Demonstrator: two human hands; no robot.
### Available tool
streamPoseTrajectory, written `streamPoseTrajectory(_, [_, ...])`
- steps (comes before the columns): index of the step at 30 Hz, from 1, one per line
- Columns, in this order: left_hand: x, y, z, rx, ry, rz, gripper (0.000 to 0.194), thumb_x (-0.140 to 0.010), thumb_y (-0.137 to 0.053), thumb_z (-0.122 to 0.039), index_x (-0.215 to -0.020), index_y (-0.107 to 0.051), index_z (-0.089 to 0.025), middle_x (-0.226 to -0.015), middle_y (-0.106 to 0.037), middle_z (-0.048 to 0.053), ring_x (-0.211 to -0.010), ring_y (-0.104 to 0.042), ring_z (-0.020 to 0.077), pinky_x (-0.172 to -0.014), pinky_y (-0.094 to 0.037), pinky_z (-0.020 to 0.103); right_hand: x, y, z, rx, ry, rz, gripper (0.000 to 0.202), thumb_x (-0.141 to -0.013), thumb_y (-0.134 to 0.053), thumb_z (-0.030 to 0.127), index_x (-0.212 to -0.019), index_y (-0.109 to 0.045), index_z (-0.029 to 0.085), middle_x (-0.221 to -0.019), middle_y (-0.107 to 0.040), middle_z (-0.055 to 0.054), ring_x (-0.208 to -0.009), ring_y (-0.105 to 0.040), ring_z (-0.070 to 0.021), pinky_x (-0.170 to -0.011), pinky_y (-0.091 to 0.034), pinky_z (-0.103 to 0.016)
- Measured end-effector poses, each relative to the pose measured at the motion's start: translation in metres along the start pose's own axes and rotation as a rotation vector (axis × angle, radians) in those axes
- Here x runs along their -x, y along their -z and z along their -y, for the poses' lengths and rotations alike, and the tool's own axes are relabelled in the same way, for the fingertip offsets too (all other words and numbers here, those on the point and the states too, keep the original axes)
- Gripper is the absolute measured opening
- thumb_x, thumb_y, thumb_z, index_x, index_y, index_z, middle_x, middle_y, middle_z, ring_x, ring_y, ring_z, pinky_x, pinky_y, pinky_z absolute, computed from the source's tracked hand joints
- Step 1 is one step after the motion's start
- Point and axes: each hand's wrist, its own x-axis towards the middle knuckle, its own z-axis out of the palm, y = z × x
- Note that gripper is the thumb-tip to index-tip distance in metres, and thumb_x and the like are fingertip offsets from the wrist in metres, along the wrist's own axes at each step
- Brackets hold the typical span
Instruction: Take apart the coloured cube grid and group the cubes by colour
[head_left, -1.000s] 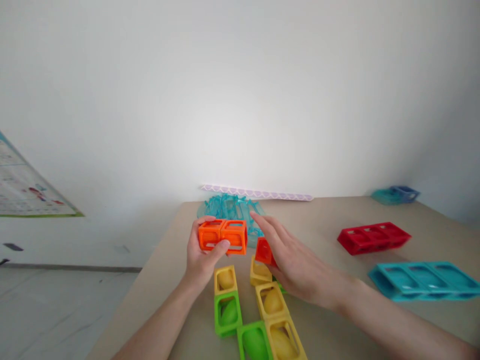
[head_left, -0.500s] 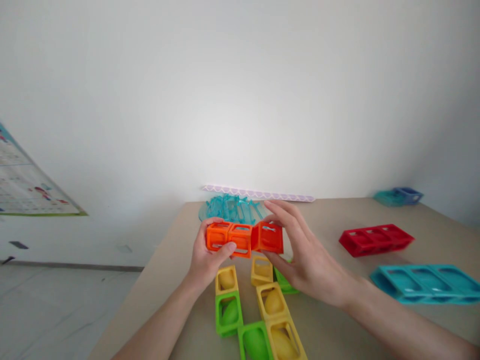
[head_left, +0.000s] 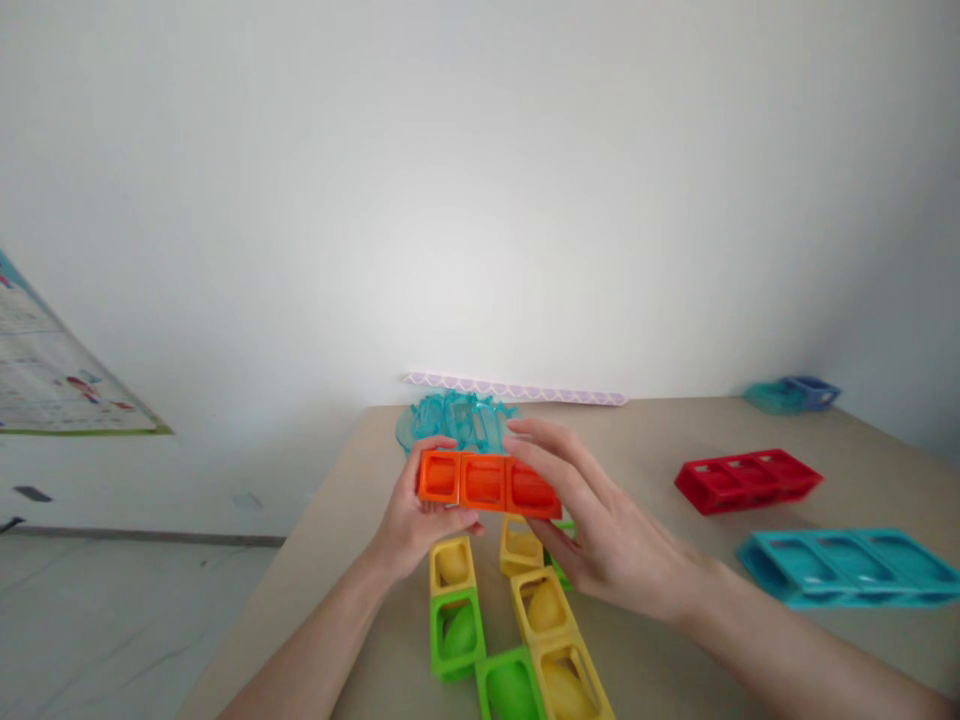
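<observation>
A row of three orange hollow cube blocks (head_left: 484,482) is held level above the table. My left hand (head_left: 416,515) grips its left end, thumb below and fingers behind. Around its right end my right hand (head_left: 600,520) is closed, fingers over the top and thumb underneath. Below lie joined yellow blocks (head_left: 546,605) and green blocks (head_left: 457,632), with rounded shapes of matching colour inside them. Another green block (head_left: 562,570) is partly hidden behind my right hand.
To the right lie a red block row (head_left: 750,482) and a teal block row (head_left: 851,570). Translucent teal pieces (head_left: 457,420) sit at the back before a patterned purple strip (head_left: 517,388) by the wall. A blue block (head_left: 811,392) stands in the far right corner.
The right orange block, tilted before, now lines up with the other two in one straight row. My right hand has shifted slightly left, and the row has turned in my hands.
</observation>
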Motion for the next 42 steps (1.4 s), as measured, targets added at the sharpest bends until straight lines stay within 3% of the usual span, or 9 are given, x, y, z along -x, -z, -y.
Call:
streamPoseTrajectory(3, [0.0, 0.002, -0.001, -0.035, -0.043, -0.018, 0.054, -0.066, -0.08, -0.013, -0.107, -0.049, -0.029, -0.096, -0.064, -0.002, -0.067, -0.065, 0.0143, -0.056, -0.061, 0.032, 0.0, 0.002, 0.0, -0.037, -0.105, -0.025, 0.072, -0.082, -0.057, 0.013, -0.145, -0.022, 0.015, -0.143, -0.037, -0.017, -0.133, -0.039, -0.0256, -0.109, -0.039, -0.041])
streamPoseTrajectory(7, [-0.002, 0.006, -0.004, -0.199, -0.184, -0.014, 0.051, -0.057, -0.085, -0.013, -0.099, -0.058, -0.021, -0.114, -0.061, 0.004, -0.089, -0.065, 0.0197, -0.076, -0.057, 0.031, -0.001, -0.001, -0.006, -0.04, -0.19, 0.116, 0.065, -0.084, -0.064, 0.028, -0.14, -0.033, 0.017, -0.125, -0.059, -0.011, -0.114, -0.057, -0.0241, -0.1, -0.047, -0.039])
streamPoseTrajectory(12, [-0.001, 0.003, -0.008, -0.378, -0.305, -0.03, 0.051, -0.057, -0.084, -0.014, -0.1, -0.057, -0.022, -0.1, -0.062, 0.0, -0.087, -0.061, 0.0152, -0.077, -0.052, 0.024, -0.001, -0.007, -0.011, -0.038, -0.21, 0.12, 0.051, -0.087, -0.063, 0.033, -0.132, -0.044, 0.018, -0.121, -0.063, -0.011, -0.106, -0.062, -0.0228, -0.091, -0.051, -0.035])
streamPoseTrajectory(25, [0.004, -0.002, -0.011, -0.503, -0.354, -0.108, 0.051, -0.058, -0.084, -0.021, -0.1, -0.057, -0.02, -0.09, -0.064, 0.001, -0.077, -0.063, 0.0162, -0.07, -0.053, 0.024, -0.001, -0.011, -0.004, -0.018, -0.133, 0.081, 0.049, -0.088, -0.059, 0.025, -0.134, -0.041, 0.02, -0.122, -0.06, -0.012, -0.11, -0.058, -0.0246, -0.094, -0.049, -0.04])
streamPoseTrajectory(29, [0.005, -0.002, -0.006, -0.479, -0.316, -0.052, 0.052, -0.06, -0.083, -0.02, -0.104, -0.057, -0.022, -0.096, -0.063, 0.002, -0.082, -0.063, 0.0169, -0.073, -0.054, 0.026, 0.002, -0.017, 0.007, 0.1, -0.038, 0.098, 0.049, -0.087, -0.051, 0.012, -0.135, -0.041, 0.017, -0.124, -0.058, -0.014, -0.112, -0.054, -0.0272, -0.1, -0.043, -0.046])
streamPoseTrajectory(32, [0.006, -0.001, -0.003, -0.376, -0.264, 0.041, 0.059, -0.067, -0.078, -0.023, -0.119, -0.051, -0.024, -0.114, -0.06, 0.008, -0.094, -0.062, 0.0216, -0.075, -0.054, 0.03, 0.006, -0.01, 0.004, 0.196, -0.057, 0.117, 0.06, -0.08, -0.047, 0.002, -0.138, -0.038, 0.014, -0.125, -0.056, -0.014, -0.116, -0.052, -0.0276, -0.108, -0.035, -0.051])
streamPoseTrajectory(34, [0.004, 0.001, -0.002, -0.289, -0.251, 0.07, 0.059, -0.074, -0.073, -0.028, -0.126, -0.045, -0.024, -0.121, -0.056, 0.013, -0.093, -0.062, 0.0227, -0.069, -0.054, 0.031, 0.012, 0.005, -0.013, 0.265, -0.105, 0.087, 0.062, -0.08, -0.044, 0.0, -0.139, -0.038, 0.016, -0.126, -0.055, -0.014, -0.119, -0.05, -0.0271, -0.111, -0.029, -0.054])
streamPoseTrajectory(37, [0.001, 0.004, 0.0, -0.198, -0.282, 0.008, 0.049, -0.081, -0.064, -0.032, -0.125, -0.045, -0.023, -0.115, -0.056, 0.013, -0.083, -0.061, 0.0198, -0.058, -0.052, 0.028, 0.026, 0.038, -0.066, 0.377, -0.219, 0.044, 0.055, -0.083, -0.044, 0.002, -0.134, -0.045, 0.022, -0.128, -0.055, -0.012, -0.122, -0.05, -0.027, -0.111, -0.026, -0.057])
streamPoseTrajectory(42, [-0.004, 0.008, 0.003, -0.149, -0.28, -0.086, 0.039, -0.082, -0.063, -0.028, -0.118, -0.049, -0.021, -0.104, -0.057, 0.009, -0.072, -0.058, 0.0157, -0.051, -0.047, 0.024, 0.063, 0.091, -0.17, 0.409, -0.511, 0.286, 0.045, -0.075, -0.051, 0.009, -0.119, -0.059, 0.017, -0.116, -0.064, -0.013, -0.107, -0.06, -0.0296, -0.095, -0.048, -0.044])
